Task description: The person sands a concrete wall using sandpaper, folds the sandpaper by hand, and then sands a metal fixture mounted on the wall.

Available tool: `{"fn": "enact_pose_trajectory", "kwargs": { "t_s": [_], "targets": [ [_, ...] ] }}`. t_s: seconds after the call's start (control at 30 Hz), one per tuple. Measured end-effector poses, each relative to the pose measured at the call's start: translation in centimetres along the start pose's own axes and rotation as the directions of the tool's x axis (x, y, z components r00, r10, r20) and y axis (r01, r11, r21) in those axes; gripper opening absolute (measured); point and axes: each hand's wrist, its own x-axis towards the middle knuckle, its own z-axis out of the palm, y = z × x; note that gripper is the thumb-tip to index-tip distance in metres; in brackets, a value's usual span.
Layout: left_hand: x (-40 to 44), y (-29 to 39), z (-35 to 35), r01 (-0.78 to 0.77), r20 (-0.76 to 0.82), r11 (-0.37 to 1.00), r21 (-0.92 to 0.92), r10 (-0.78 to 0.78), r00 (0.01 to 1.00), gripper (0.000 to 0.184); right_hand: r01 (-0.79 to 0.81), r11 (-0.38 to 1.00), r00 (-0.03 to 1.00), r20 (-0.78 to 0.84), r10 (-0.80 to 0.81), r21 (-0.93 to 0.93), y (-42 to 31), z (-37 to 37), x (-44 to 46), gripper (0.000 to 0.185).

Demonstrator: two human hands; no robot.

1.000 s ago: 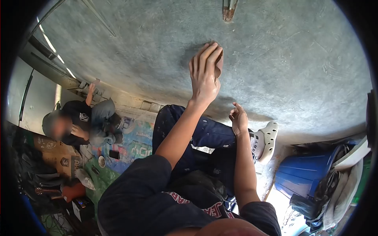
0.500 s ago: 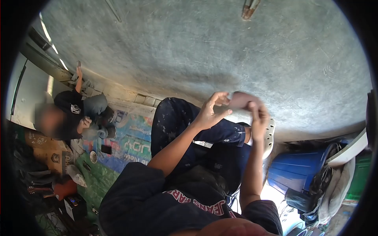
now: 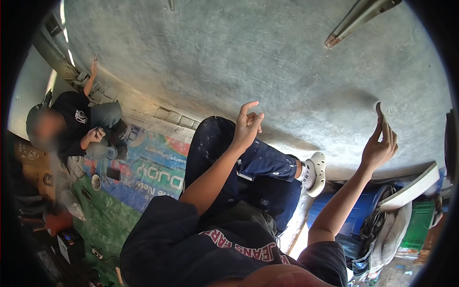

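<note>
Wall, broad, mottled grey, cement-like (image 3: pixel 258 52), is spanning the far side. Bare right hand (image 3: pixel 380 143) is reaching close, apparently to meet its surface, grip contents untellable. Bare left hand (image 3: pixel 245 132) is hovering left, seemingly idle, grip loosely wide.

the printed tarp (image 3: pixel 143 184) bears a round container (image 3: pixel 96 182) and dark rectangle (image 3: pixel 113 173).

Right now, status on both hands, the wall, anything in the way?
Left hand raised, fingers bent, nothing visible in it. Right hand near grey wall, contact and grip unclear. Possible obstacle: metal bar higher on wall.
</note>
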Motion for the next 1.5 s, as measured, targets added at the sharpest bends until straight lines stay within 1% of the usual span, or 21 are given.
{"fn": "enact_pose_trajectory", "kwargs": {
  "t_s": [0.07,0.13,0.43,0.5,0.53,0.6,0.67,0.73,0.83,0.93,0.97,1.0,1.07,1.1,1.17,1.2,1.23,1.27,1.3,1.37,1.5],
  "targets": [
    [-0.2,0.2,-0.1,0.006,-0.044,1.000,0.019,-0.005,0.999,0.040,-0.024,1.000,0.999,0.046,0.025,-0.015,-1.2,-0.3,0.0,0.021],
    [0.0,-0.2,-0.4,-0.056,-0.079,0.997,0.059,0.061,0.995,0.047,-0.041,0.999,0.998,0.040,0.041,0.010,-1.9,-0.2,0.2,0.021],
    [-0.5,0.9,-0.3,-0.028,-0.054,0.997,0.071,0.032,0.998,0.045,-0.004,0.998,1.000,-0.020,0.006,0.055,-4.9,-0.4,2.0,0.020],
    [-0.2,0.9,-0.4,-0.024,-0.049,0.998,0.053,0.027,0.998,0.042,0.023,0.980,0.997,-0.075,-0.008,0.197,-6.2,-0.8,2.2,0.020],
    [-0.5,0.8,-0.3,-0.008,-0.039,0.999,0.031,0.009,0.999,0.039,0.027,0.979,0.997,-0.070,-0.013,0.201,-6.8,-1.2,2.1,0.020],
    [0.0,0.8,-0.3,-0.041,-0.038,0.998,0.057,0.043,0.998,0.035,0.126,0.924,0.990,0.009,-0.138,0.361,-8.2,-1.8,1.8,0.024],
    [-0.3,0.6,-0.2,-0.066,-0.034,0.994,0.089,0.070,0.997,0.030,0.171,0.856,0.961,0.108,-0.254,0.489,-9.9,-2.1,1.1,0.025],
    [-0.2,0.4,-0.1,-0.096,-0.041,0.991,0.090,0.100,0.994,0.024,0.162,0.808,0.912,0.227,-0.342,0.567,-12.1,-2.6,0.0,0.024],
    [0.1,-0.2,0.0,-0.123,-0.095,0.988,0.091,0.132,0.987,0.022,0.125,0.696,0.868,0.262,-0.422,0.707,-15.5,-3.0,-1.5,0.022],
    [0.0,-0.8,-0.3,-0.123,-0.157,0.989,0.086,0.135,0.978,0.023,0.118,0.603,0.846,0.238,-0.477,0.789,-18.4,-3.0,-2.7,0.024],
    [0.1,-1.1,-0.4,-0.151,-0.181,0.984,0.097,0.167,0.969,0.024,0.117,0.538,0.842,0.204,-0.499,0.835,-19.5,-3.4,-2.7,0.023],
    [0.1,-1.5,-0.6,-0.101,-0.179,0.992,0.071,0.112,0.977,0.025,0.107,0.503,0.830,0.201,-0.520,0.858,-20.5,-3.7,-2.8,0.023],
    [0.9,-3.7,-0.5,-0.205,-0.247,0.978,0.043,0.209,0.946,0.026,0.141,0.442,0.823,0.143,-0.550,0.886,-22.1,-4.0,-2.9,0.024],
    [1.3,-4.3,-0.5,-0.196,-0.268,0.979,0.059,0.204,0.942,0.026,0.162,0.410,0.832,0.099,-0.546,0.897,-23.0,-4.1,-2.9,0.021],
    [1.9,-5.2,-0.5,-0.215,-0.215,0.975,-0.061,0.198,0.956,0.027,0.164,0.349,0.829,0.063,-0.556,0.923,-24.9,-5.0,-2.5,0.020],
    [2.2,-5.1,-0.1,-0.210,-0.226,0.976,-0.051,0.193,0.955,0.027,0.174,0.307,0.831,0.028,-0.556,0.936,-25.7,-5.5,-2.3,0.019],
    [2.6,-4.5,0.8,-0.334,-0.262,0.911,-0.243,0.271,0.926,0.029,0.178,0.288,0.832,0.012,-0.554,0.941,-26.4,-5.7,-2.1,0.018],
    [2.8,-3.9,1.1,-0.446,-0.309,0.792,-0.418,0.338,0.889,0.031,0.172,0.282,0.832,0.014,-0.554,0.944,-26.9,-6.2,-2.0,0.018],
    [2.7,-3.9,0.9,-0.446,-0.311,0.795,-0.412,0.338,0.888,0.031,0.166,0.254,0.821,0.009,-0.571,0.953,-27.4,-6.6,-1.8,0.017],
    [3.5,-3.8,1.0,-0.435,-0.264,0.842,-0.320,0.361,0.894,0.029,0.170,0.228,0.809,-0.004,-0.588,0.959,-28.1,-6.9,-1.9,0.015],
    [0.8,-4.0,3.6,-0.416,-0.157,0.901,-0.126,0.396,0.905,0.024,0.191,0.171,0.809,-0.057,-0.585,0.967,-29.3,-7.5,-1.9,0.014]
  ]
}}
